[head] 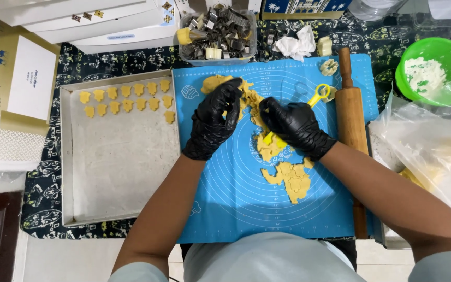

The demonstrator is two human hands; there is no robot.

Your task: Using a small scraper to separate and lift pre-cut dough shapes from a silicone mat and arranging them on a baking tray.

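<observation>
Both my hands wear black gloves and work over yellow dough (288,177) rolled flat on a blue baking mat (225,198). My left hand (214,122) presses its fingers on the upper part of the dough, near a lump at the mat's top. My right hand (294,125) grips a yellow plastic tool (319,94) whose ring handle sticks out above the fingers; its tip is down in the dough. The dough shows cut-out gaps and ragged scraps.
A metal baking tray (79,209) on the left holds several small yellow cut shapes in rows at its top. A wooden rolling pin (352,120) lies along the mat's right edge. A clear tub of metal cutters (217,31), a green bowl of flour (434,70), plastic bags (434,151) and white boxes (95,21) surround the mat.
</observation>
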